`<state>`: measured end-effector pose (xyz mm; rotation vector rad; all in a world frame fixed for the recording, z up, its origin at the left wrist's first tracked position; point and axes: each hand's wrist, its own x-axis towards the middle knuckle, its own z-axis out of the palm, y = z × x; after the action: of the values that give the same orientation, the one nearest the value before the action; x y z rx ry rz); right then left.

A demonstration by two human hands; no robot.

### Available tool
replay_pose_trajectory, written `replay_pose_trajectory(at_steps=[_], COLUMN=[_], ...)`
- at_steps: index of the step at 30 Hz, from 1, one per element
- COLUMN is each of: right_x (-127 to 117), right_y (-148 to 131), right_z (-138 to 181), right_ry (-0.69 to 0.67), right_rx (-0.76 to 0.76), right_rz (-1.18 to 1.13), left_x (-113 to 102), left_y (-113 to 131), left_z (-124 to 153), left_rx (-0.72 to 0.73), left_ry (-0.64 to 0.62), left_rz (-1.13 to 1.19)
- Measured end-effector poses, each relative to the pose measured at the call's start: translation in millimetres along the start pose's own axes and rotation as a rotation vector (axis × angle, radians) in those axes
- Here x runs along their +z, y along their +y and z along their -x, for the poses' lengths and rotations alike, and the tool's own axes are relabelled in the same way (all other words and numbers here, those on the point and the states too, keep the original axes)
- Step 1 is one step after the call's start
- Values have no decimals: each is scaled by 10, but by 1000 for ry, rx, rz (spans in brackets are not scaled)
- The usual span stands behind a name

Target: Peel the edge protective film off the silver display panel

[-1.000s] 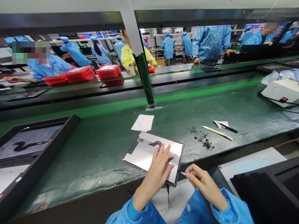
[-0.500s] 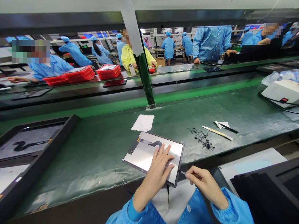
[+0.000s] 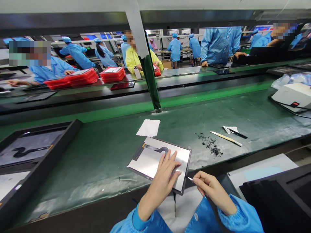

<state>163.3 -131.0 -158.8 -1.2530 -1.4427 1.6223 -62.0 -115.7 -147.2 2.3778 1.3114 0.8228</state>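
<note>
My left hand (image 3: 167, 173) lies flat with spread fingers on the silvery back of a display panel (image 3: 155, 162), steadying it against the bench. The panel has a dark frame and a black flex cable (image 3: 156, 149) near its far edge; its near corner overhangs the bench edge. Pinched in the fingers of my right hand (image 3: 209, 185) is a slim, pointed metal tool, apparently tweezers (image 3: 190, 179). Its tip meets the panel's right edge, where a small dark bit shows. Most of the tool is hidden inside the hand.
Black scraps (image 3: 215, 149), a cream-handled blade tool (image 3: 225, 138) and a black tool (image 3: 239, 133) on white paper lie right. White sheets (image 3: 148, 127) lie behind the panel. A black tray (image 3: 46, 155) stands left, a white box (image 3: 293, 96) far right. Co-workers sit and stand across the line.
My right hand has shifted and turned very slightly, and the tool has tilted a little at the panel's edge. My left hand and the panel stay in place.
</note>
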Motion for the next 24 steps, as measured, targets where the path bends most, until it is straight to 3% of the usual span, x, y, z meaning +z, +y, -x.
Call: replay_pose_trajectory(at_steps=[8,16,24], right_x=[-83,-324,-571], right_y=[-130,-254,-357], right_z=[37,-8,-35], right_ry=[54,217,482], right_rx=[8,-184,-333], right_rz=[-63,116,439], left_x=[-62,-171,-106], left_y=[80,375,418], left_z=[-82,-813,-1406], left_rx=[79,371,448], left_ry=[26,-55,-73], left_rz=[-80,-221,-226])
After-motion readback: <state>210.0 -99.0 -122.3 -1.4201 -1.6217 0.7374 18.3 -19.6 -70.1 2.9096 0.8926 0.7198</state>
